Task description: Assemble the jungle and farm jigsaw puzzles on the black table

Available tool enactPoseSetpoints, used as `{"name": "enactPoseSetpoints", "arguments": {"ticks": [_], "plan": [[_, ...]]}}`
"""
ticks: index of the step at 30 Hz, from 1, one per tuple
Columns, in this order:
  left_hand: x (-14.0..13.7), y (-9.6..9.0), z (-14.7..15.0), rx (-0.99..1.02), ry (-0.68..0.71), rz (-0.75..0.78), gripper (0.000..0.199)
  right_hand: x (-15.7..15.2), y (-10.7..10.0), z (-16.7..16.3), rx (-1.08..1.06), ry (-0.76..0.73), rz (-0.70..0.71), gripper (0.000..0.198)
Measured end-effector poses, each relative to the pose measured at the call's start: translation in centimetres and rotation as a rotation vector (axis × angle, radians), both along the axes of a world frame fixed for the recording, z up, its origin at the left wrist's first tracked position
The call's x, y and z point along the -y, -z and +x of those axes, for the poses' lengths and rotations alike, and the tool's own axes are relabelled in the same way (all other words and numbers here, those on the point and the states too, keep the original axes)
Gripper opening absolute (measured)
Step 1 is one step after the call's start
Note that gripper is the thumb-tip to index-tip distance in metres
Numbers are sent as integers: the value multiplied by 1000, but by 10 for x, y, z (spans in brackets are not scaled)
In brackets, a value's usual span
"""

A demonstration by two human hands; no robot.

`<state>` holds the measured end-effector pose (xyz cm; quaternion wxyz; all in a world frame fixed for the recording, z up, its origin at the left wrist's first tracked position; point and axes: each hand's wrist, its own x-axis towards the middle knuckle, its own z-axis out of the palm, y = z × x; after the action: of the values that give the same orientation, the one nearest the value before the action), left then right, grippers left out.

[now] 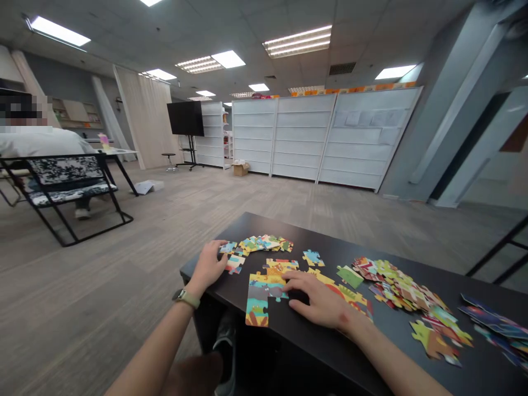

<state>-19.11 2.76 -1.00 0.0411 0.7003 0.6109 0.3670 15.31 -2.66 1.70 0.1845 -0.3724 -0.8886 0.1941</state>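
Observation:
My left hand point(209, 267) is at the left end of the black table, fingers stretched out and apart. Its fingertips touch or lie right beside a blue puzzle piece point(228, 248), and a red, white and blue piece point(235, 264) is near the thumb. My right hand point(315, 298) rests palm down, fingers spread, with its fingertips at the right edge of a partly joined jigsaw puzzle point(258, 297). More yellow pieces point(355, 297) lie beyond and partly under that hand. A loose blue piece point(313, 258) and a green piece point(350, 276) lie farther back.
A row of pieces point(266, 242) lies at the table's far left, and a large heap of pieces point(402, 286) is to the right. Dark blue pieces point(497, 324) sit at the right edge. A seated person point(45, 142) is at the left, by a chair point(68, 173).

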Motion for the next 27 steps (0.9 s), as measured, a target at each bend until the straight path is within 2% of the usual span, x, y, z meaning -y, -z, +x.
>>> {"name": "enactPoseSetpoints", "arguments": {"ticks": [3, 6, 12, 17, 19, 22, 27], "plan": [[-8, 6, 1, -123, -54, -141, 54, 0, 1, 0, -2, 12, -8, 29], [-17, 7, 2, -170, -69, -214, 56, 2, 1, 1, -1, 18, -5, 29], [-23, 4, -1, -163, -81, -207, 44, 1, 2, 0, -5, 23, 2, 29], [-15, 0, 8, -199, -72, -104, 30, 1, 2, -2, -12, 29, 5, 27], [-11, 0, 14, -238, -36, -96, 37, 0, 3, -2, -14, 31, 8, 26], [-9, -1, 25, -247, -52, -134, 52, -1, 4, -3, -16, 32, 12, 25], [-19, -2, 36, -148, -145, -238, 44, -6, 6, -8, -10, 67, 31, 25]]}}
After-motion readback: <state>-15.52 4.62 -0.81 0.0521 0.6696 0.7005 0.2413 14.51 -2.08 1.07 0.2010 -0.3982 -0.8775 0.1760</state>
